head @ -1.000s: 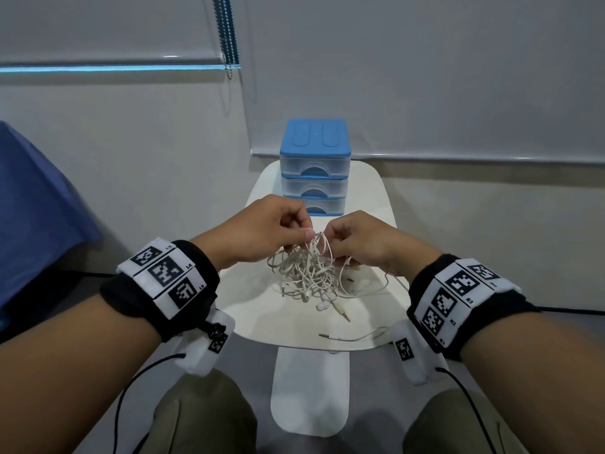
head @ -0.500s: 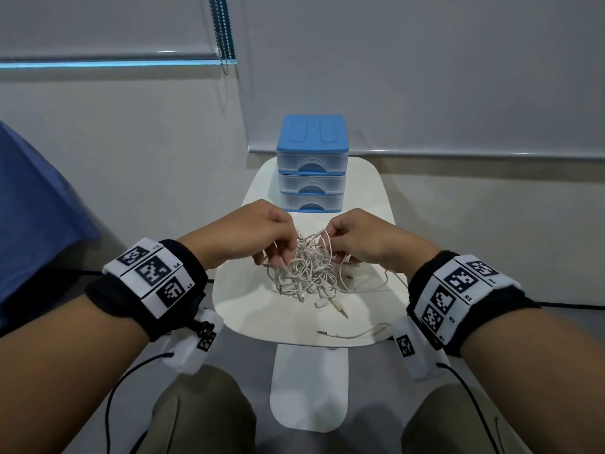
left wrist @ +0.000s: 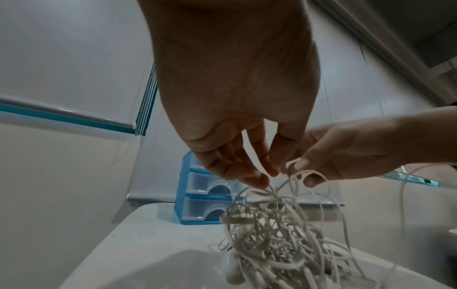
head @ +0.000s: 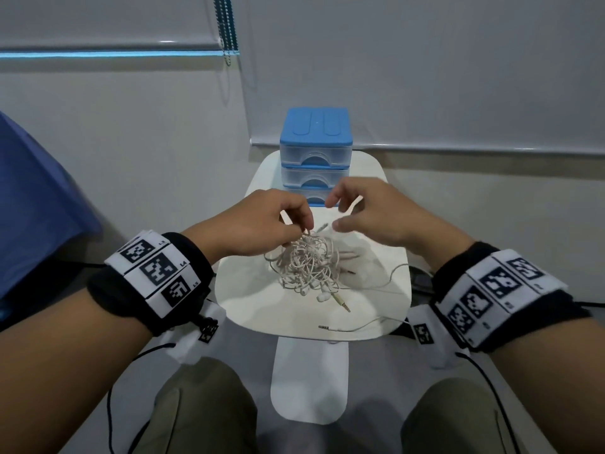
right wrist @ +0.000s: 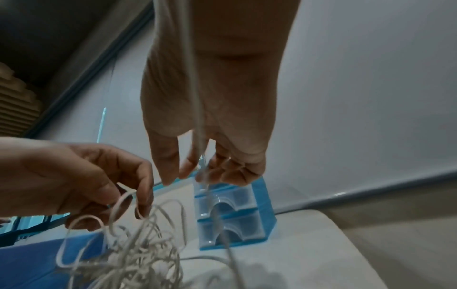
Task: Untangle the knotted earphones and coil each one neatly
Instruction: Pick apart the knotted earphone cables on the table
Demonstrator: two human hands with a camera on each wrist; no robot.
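Note:
A tangle of white earphone cords (head: pixel 307 263) lies mid-way on the small white table (head: pixel 248 290). My left hand (head: pixel 302 226) pinches a cord at the top of the tangle between thumb and forefinger, plainly seen in the right wrist view (right wrist: pixel 128 195). My right hand (head: pixel 337 214) hovers just right of and above the tangle, thumb and fingers apart and blurred, holding nothing that I can see. A loop of cord stands close to its fingertips (left wrist: pixel 311 180). One cord trails right under my right wrist (head: pixel 393 270). Earbuds (head: pixel 322 296) and a jack plug (head: pixel 342 303) stick out at the front.
A blue three-drawer box (head: pixel 316 149) stands at the table's far end, right behind my hands. A separate cord with a jack (head: pixel 327 327) lies along the table's near edge. Blue cloth (head: pixel 32 191) is at the left, a blind chain (head: pixel 226 27) hangs on the wall, and my knees are below.
My right hand has let go of the cords and lifted up and away from the tangle. My left hand keeps its pinch at the top of the tangle.

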